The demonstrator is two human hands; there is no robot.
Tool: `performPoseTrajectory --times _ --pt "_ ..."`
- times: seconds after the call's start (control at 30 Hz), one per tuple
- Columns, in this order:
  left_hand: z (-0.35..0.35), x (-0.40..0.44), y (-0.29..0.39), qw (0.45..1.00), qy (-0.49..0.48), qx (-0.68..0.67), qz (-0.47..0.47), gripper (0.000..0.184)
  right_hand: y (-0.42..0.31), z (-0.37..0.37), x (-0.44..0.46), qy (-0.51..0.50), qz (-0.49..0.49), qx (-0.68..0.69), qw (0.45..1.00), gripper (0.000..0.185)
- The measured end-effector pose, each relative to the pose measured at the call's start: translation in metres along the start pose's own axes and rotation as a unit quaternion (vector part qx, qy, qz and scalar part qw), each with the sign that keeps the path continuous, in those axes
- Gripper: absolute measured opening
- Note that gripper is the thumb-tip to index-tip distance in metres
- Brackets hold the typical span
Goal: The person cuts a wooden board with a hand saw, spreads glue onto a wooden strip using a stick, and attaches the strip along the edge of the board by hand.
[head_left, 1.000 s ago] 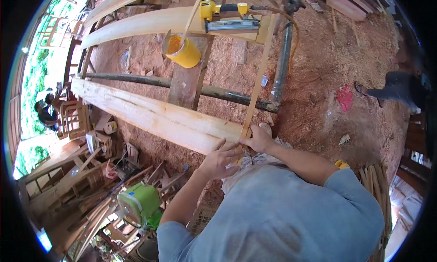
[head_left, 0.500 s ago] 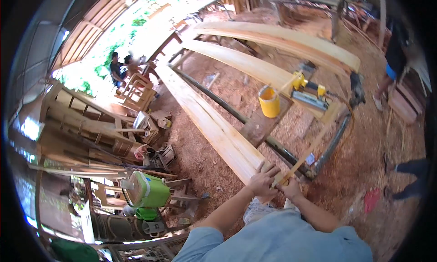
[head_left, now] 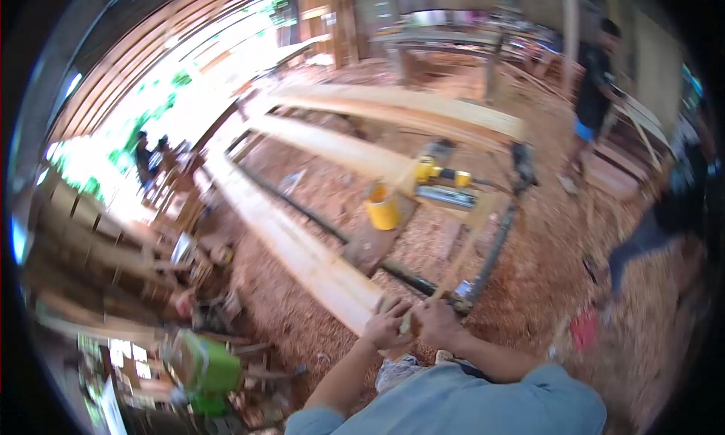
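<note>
At the near end of a long pale plank, my left hand lies on the wood with its fingers apart. Close beside it, my right hand is closed around the near end of a thin wooden strip. The strip slants away to the upper right, towards a metal-based yellow power tool. Its tip shows between my hands, though blur hides the exact finger contact. A yellow bucket stands on a short board just beyond the plank.
Dark rails support the planks over a shavings-covered floor. Two more planks lie beyond. A green cooler is at lower left. One person stands at upper right, another at right; others sit far left.
The view has swung so that the planks, bucket and tool sit further left and the people at right show more fully. My right hand has moved slightly up along the strip.
</note>
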State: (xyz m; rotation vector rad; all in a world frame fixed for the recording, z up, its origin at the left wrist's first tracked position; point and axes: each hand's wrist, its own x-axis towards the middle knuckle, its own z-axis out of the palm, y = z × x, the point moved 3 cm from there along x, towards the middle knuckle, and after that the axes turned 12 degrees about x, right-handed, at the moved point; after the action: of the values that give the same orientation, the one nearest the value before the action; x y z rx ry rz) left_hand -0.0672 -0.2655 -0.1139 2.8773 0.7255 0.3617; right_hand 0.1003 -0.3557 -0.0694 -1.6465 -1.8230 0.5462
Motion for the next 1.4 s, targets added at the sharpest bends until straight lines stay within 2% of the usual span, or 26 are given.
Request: performPoseTrajectory --times 0.03,0.07,0.13,0.23,0.33,0.37,0.43,0.5,0.57,0.6,0.67,0.7,0.73,0.77,0.8,0.83,0.9,0.93,0.97,1.03,1.07,1.13,1.17,1.23,1.33,1.4 --pt "-0.002 0.003 0.007 0.999 -0.012 -0.008 0.037 0.043 -0.012 -0.004 -0.006 -0.055 0.026 -0.003 0.998 0.037" --pt "-0.007 0.006 0.009 0.999 -0.030 -0.001 0.010 0.043 -0.002 0.002 -0.015 -0.033 0.049 -0.002 0.998 0.037" --pt "-0.008 0.008 0.008 0.998 -0.047 0.026 -0.024 0.043 0.011 0.030 -0.022 -0.089 -0.010 -0.067 0.994 0.051" --pt "-0.015 0.011 0.012 0.998 -0.059 0.022 -0.022 0.046 0.012 0.015 -0.032 -0.108 -0.014 -0.089 0.990 0.060" --pt "-0.017 0.012 0.013 0.998 -0.063 0.018 -0.017 0.046 -0.009 -0.033 -0.026 -0.179 0.071 -0.057 0.980 0.062" --pt "-0.020 0.012 0.012 0.997 -0.074 0.019 -0.019 0.046 -0.003 -0.027 -0.024 -0.187 0.058 -0.061 0.979 0.062" --pt "-0.021 0.011 0.008 0.996 -0.085 0.029 -0.029 0.047 0.029 -0.021 -0.021 -0.082 0.134 -0.112 0.981 0.062" --pt "-0.013 0.010 0.003 0.997 -0.075 0.021 -0.003 0.046 0.064 -0.032 -0.020 0.039 0.210 -0.060 0.975 0.065" --pt "-0.013 0.008 0.001 0.997 -0.071 0.020 -0.031 0.051 0.100 -0.041 -0.030 0.150 0.265 -0.039 0.952 0.074" --pt "-0.013 0.007 0.001 0.997 -0.076 0.026 -0.020 0.055 0.122 -0.031 -0.034 0.138 0.252 -0.041 0.957 0.074" --pt "-0.010 0.003 0.001 0.996 -0.078 0.031 -0.017 0.059 0.172 -0.007 -0.049 0.171 0.423 -0.015 0.890 0.079" --pt "-0.009 0.002 0.000 0.996 -0.081 0.031 -0.012 0.060 0.175 -0.003 -0.049 0.167 0.416 -0.018 0.894 0.079" --pt "-0.008 0.004 0.000 0.996 -0.083 0.032 -0.004 0.061 0.183 0.007 -0.051 0.118 0.487 0.156 0.851 0.080" --pt "-0.015 0.007 0.001 0.996 -0.078 0.033 -0.008 0.061 0.189 0.020 -0.054 0.063 0.540 0.325 0.774 0.082" --pt "-0.026 0.010 0.006 0.995 -0.097 0.036 -0.010 0.061 0.218 0.056 -0.055 0.120 0.542 0.374 0.743 0.073" --pt "-0.031 0.012 0.009 0.992 -0.117 0.039 -0.011 0.061 0.221 0.063 -0.053 0.119 0.540 0.374 0.744 0.073" --pt "-0.034 0.013 0.008 0.996 -0.083 0.014 -0.015 0.058 0.224 0.078 -0.048 0.173 0.461 0.450 0.745 0.069" --pt "-0.032 0.013 0.006 0.994 -0.103 0.026 -0.015 0.056 0.230 0.082 -0.049 0.185 0.463 0.391 0.774 0.062" --pt "-0.031 0.012 0.008 0.992 -0.123 0.037 -0.015 0.055 0.241 0.088 -0.054 0.183 0.469 0.391 0.770 0.062" --pt "-0.015 0.005 0.005 0.994 -0.103 0.015 -0.014 0.054 0.259 0.090 -0.064 0.113 0.512 0.260 0.811 0.058" --pt "-0.011 0.003 0.003 0.997 -0.079 0.010 -0.012 0.053 0.253 0.086 -0.070 0.109 0.514 0.257 0.811 0.058" --pt "-0.011 0.006 0.001 0.999 -0.048 0.008 -0.014 0.053 0.227 0.058 -0.072 0.130 0.423 0.067 0.894 0.055" --pt "-0.015 0.007 0.002 0.998 -0.057 0.003 -0.012 0.052 0.215 0.048 -0.075 0.126 0.417 0.066 0.897 0.055" --pt "-0.021 0.006 0.004 0.998 -0.063 -0.003 -0.023 0.051 0.188 0.030 -0.088 0.090 0.405 0.182 0.891 0.052" --pt "-0.019 0.008 0.005 0.997 -0.074 0.013 -0.029 0.049 0.103 -0.019 -0.071 0.018 0.428 0.089 0.899 0.046" --pt "-0.015 0.007 0.004 0.999 -0.047 0.003 -0.018 0.047 0.112 -0.002 -0.068 -0.001 0.421 0.110 0.900 0.042"
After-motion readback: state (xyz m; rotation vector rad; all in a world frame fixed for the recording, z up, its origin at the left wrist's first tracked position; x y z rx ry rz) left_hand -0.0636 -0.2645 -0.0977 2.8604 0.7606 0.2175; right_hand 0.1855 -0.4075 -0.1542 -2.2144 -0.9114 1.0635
